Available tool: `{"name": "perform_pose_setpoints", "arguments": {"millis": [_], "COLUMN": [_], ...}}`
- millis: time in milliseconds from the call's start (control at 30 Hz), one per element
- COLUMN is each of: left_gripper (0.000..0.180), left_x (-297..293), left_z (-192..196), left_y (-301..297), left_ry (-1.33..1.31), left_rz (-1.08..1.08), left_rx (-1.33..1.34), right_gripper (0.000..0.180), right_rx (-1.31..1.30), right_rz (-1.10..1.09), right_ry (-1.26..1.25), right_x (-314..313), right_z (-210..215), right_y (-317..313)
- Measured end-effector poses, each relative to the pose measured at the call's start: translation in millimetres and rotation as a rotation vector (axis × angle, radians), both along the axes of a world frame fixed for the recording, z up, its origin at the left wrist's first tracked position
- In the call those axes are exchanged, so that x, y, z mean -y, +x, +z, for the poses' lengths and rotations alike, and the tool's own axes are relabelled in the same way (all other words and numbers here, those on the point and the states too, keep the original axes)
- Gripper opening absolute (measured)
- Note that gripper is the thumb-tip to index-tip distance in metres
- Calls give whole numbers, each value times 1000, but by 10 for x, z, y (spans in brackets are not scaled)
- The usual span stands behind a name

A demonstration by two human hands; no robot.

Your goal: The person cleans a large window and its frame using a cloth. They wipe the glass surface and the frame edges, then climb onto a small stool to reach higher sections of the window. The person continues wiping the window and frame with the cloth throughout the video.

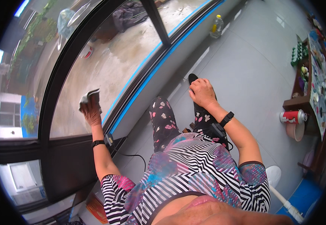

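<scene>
The left hand is raised against the window pane, its fingers clenched around a crumpled grey cloth that sits pressed to the glass just above them. The right hand rests on the raised right knee, fingers curled loosely over the floral trouser leg and grasping nothing.

Judging by the glass, the wiping looks only partly done. The pane up and to the right of the cloth-holding fingers is cloudy and streaked, with a dull film reaching toward the dark upright frame bar. The strip below and to the left of those fingers, near the dark horizontal bar, looks no clearer, so I cannot tell which part has already been gone over. The second pane beyond the upright bar, well apart from the fingers, seems equally smeared. Blue tape runs along the lower edge of the glass, just right of the cloth.

Well to the right of the resting fingers, a red can lies beside a low shelf, and a bottle stands on the floor by the wall.
</scene>
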State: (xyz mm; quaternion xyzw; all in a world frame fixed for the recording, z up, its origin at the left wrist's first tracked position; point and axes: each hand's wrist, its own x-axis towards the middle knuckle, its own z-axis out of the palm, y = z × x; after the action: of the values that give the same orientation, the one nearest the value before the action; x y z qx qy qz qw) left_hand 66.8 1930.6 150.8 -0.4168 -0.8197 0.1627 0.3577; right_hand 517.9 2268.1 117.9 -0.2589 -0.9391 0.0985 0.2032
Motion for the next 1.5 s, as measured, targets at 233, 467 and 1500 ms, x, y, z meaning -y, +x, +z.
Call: {"name": "perform_pose_setpoints", "arguments": {"millis": [233,467,1500], "left_gripper": [67,63,62], "left_x": [1401,548,-2219], "left_z": [-50,70,152], "left_y": [-180,-181,263], "left_ry": [215,133,-29], "left_rz": [308,167,-442], "left_rx": [76,52,20], "right_gripper": [17,19,14], "right_rx": [67,119,-29], "right_rz": [36,49,-8], "right_ry": [17,44,-75], "right_x": [83,116,56], "right_z": [11,-36,10], "right_y": [-61,-107,-46]}}
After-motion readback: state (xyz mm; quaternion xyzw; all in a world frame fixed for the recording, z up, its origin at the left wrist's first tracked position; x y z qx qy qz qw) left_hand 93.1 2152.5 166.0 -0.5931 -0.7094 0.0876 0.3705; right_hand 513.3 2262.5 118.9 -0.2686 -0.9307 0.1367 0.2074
